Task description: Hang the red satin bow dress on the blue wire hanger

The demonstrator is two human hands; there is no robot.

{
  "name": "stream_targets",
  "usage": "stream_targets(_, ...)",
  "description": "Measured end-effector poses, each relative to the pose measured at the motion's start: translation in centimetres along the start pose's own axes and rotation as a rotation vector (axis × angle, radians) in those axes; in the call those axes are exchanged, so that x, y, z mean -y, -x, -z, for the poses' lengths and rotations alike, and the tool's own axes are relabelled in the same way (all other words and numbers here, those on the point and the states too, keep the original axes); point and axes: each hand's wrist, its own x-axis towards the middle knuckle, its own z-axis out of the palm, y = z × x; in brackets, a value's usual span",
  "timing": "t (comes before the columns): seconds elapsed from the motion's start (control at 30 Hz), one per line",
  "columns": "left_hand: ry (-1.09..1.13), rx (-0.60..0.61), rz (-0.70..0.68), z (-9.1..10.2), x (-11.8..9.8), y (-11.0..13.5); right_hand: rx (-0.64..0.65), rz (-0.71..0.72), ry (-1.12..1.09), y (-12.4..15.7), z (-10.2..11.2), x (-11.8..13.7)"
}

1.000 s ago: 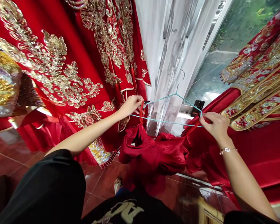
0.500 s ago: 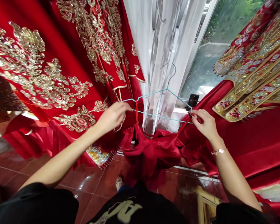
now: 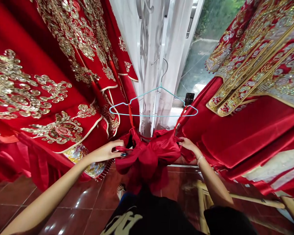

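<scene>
A red satin dress (image 3: 149, 156) hangs by two thin straps from a light blue wire hanger (image 3: 152, 115). One strap sits in the notch near each end of the hanger. My left hand (image 3: 114, 150) pinches the dress's upper edge on the left side, thumb and fingers closed on the fabric. On the right, my right hand (image 3: 187, 144) has its fingertips closed on the other side of the bodice, just below the strap. The hanger's metal hook (image 3: 164, 70) points up in front of the white rack; whether it hangs on anything is unclear.
Red garments with gold embroidery (image 3: 63, 127) hang close on the left. More beaded red garments (image 3: 254, 81) hang on the right. A phone (image 3: 189, 98) stands behind the hanger. A white curtain (image 3: 127, 26) and a bamboo frame (image 3: 202, 202) flank the tiled floor.
Both hands have moved down from the hanger to the sides of the dress bodice. The right strap now hangs in the hanger's right notch. The view has shifted rightward.
</scene>
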Motion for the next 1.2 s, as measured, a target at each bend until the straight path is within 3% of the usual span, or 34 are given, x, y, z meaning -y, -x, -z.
stream_targets(0.07,-0.098,-0.158,-0.017,0.6,0.2,-0.1,-0.013,-0.143,0.069,0.1,0.1,0.2)
stream_targets(0.17,-0.209,-0.507,-0.026,1.2,0.6,-0.2,-0.076,-0.328,0.193,0.0,1.8,0.9)
stream_targets(0.3,-0.146,-0.903,-0.026,0.6,0.4,-0.5,-0.148,-0.478,0.346,0.4,4.2,2.6)
stream_targets(0.37,-0.045,-1.027,-0.004,-0.2,-0.1,-0.7,-0.186,-0.493,0.417,0.8,4.6,3.7)
stream_targets(0.43,0.121,-1.054,0.043,-0.9,-0.5,-0.9,-0.200,-0.493,0.338,1.1,4.3,4.7)
stream_targets(0.53,0.327,-1.068,0.088,-1.5,-0.5,-1.2,-0.202,-0.452,-0.208,1.3,3.4,5.3)
stream_targets(0.63,0.417,-1.152,0.026,-1.0,0.5,-1.8,-0.377,-0.243,-0.656,1.3,2.8,5.5)
stream_targets(0.7,0.452,-1.230,-0.029,-0.1,1.3,-2.5,-0.584,-0.073,-0.649,1.2,3.0,5.7)
stream_targets(0.77,0.464,-1.280,-0.063,1.1,1.8,-3.4,-0.766,0.033,-0.484,0.8,3.9,6.1)
stream_targets(0.83,0.449,-1.295,-0.090,2.4,1.8,-4.5,-0.841,0.086,-0.340,0.0,5.4,6.4)
stream_targets(1.0,0.455,-1.258,-0.213,5.1,0.5,-7.0,-0.675,0.155,-0.303,-3.1,9.9,6.7)
stream_targets(1.2,0.517,-0.928,-0.230,7.1,-1.2,-8.3,-0.513,0.184,-0.251,-5.9,12.1,7.6)
